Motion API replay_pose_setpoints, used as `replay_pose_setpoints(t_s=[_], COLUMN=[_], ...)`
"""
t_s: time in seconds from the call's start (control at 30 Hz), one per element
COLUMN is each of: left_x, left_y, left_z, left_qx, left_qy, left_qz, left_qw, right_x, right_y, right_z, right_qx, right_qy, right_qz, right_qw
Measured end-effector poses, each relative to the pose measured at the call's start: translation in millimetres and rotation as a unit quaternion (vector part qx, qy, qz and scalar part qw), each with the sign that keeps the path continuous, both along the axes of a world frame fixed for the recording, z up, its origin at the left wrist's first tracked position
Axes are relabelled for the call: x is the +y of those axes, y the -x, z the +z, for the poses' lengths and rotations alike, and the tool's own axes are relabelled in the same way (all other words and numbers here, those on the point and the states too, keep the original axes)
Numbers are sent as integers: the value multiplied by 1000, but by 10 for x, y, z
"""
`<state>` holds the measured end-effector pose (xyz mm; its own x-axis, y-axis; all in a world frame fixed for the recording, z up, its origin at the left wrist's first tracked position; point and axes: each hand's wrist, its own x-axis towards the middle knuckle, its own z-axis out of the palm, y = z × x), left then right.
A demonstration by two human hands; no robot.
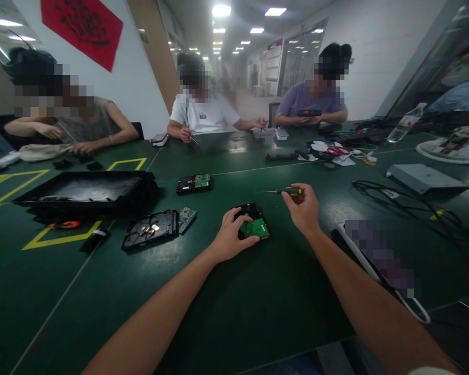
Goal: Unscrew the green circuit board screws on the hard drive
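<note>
A black hard drive (254, 221) with a green circuit board facing up lies on the dark green table (258, 312) in front of me. My left hand (230, 237) grips its left side, fingers curled over the edge. To the right and slightly above the drive, my right hand (304, 205) is closed on a small screwdriver (283, 191) with a yellow-and-black handle. The thin shaft points left and does not touch the drive.
An opened hard drive (150, 229) with a loose green board (187, 219) lies to the left, another drive (194, 183) farther back, and a black tray (86, 190) at the left. Cables (414, 203) and a grey box (426, 178) are on the right. Three other people sit across the table.
</note>
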<state>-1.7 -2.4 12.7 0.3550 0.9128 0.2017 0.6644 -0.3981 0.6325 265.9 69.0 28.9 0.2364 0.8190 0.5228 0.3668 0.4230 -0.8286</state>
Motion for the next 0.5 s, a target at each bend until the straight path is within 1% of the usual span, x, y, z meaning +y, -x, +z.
replay_pose_setpoints(t_s=[0.07,0.17,0.33,0.4,0.5], left_x=[-1,1,2,3,1], left_y=[2,1,-8,-11,-12], left_z=[-8,-20,-19,-18,-22], left_qx=[-2,-1,0,1,2], left_qy=[-6,-18,-19,-21,-25], left_qz=[0,3,4,6,5], left_qw=[1000,1000,1000,1000,1000], right_x=[-78,-194,-288,-296,-303], right_y=[26,95,213,230,231], right_z=[89,181,206,206,214], right_qx=[-58,-86,-45,-40,-43], right_qy=[-11,-11,-6,-4,-12], right_qz=[-22,-5,70,72,54], right_qw=[998,996,996,997,998])
